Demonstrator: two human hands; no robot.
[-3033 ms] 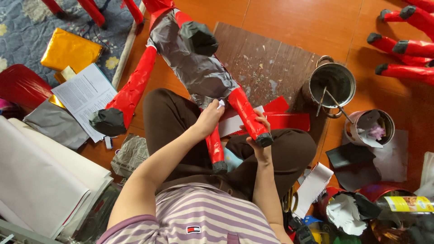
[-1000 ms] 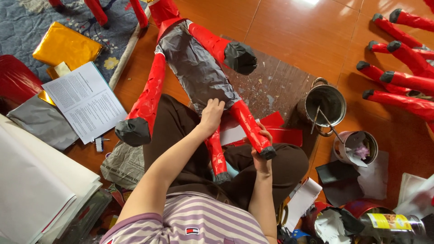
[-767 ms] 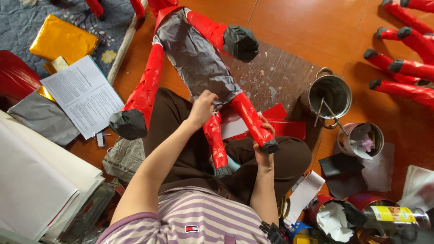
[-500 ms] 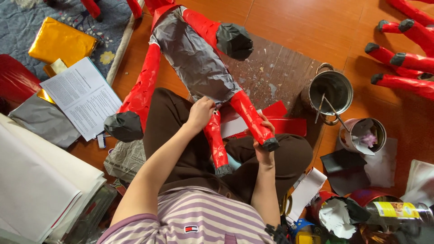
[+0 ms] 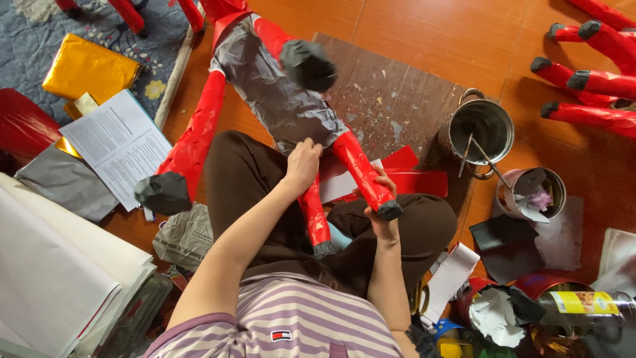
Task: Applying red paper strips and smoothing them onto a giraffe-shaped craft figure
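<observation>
two sticks (image 5: 478,154) in metal pot (image 5: 503,119)

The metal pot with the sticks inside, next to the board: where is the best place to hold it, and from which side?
Probably the loop handle on the rim of the metal pot, approached from above at the far side. It stands upright and open, and the sticks lean over the near rim, blocking that side.

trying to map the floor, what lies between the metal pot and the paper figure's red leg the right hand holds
In the head view, red paper strips lie on the spattered board, between the metal pot and the red leg held by the right hand.
</observation>
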